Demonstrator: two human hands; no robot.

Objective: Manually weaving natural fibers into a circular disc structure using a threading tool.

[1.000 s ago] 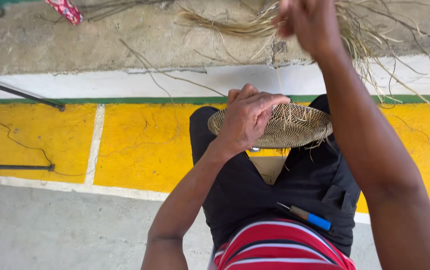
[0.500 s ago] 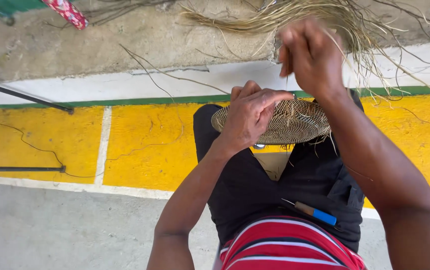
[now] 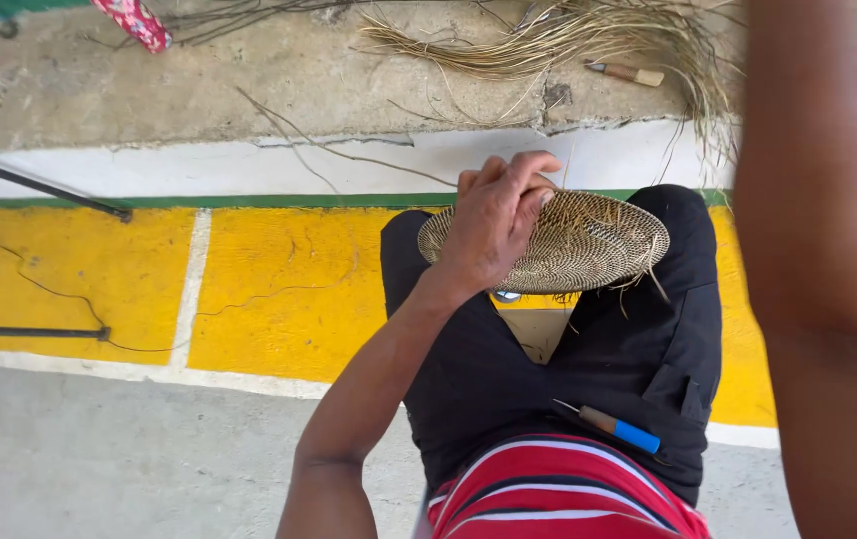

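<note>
While the left hand (image 3: 493,225) curls over the near rim of a round woven basket base (image 3: 573,243), a seated person steadies the flat disc across black-trousered knees (image 3: 508,369), above a floor painted in yellow panels (image 3: 279,284) with white and green lines; the fingers (image 3: 518,175) are bent closed around the edge, thumb hidden beneath, so the disc is pinched rather than merely rested on. The right arm (image 3: 828,279) rises blurred along the right side of the view and its hand is out of sight above the top edge, so whether it grips anything cannot be told. By its look the piece is light and fairly stiff where the coils are tightly bound, yet springy and open at the far rim, where loose fibre ends (image 3: 648,274) stick out; it seems best held at the finished rim or flat underneath, not by those stray ends, which would likely bend or pull free. Dry fibre of this kind is probably a little slick and brittle if creased. A bundle of pale straw (image 3: 568,40) lies on the concrete ledge beyond, with a wooden-handled tool (image 3: 628,73) beside it, and a blue-handled tool (image 3: 613,429) rests on the lap near a red striped shirt (image 3: 558,494)
</note>
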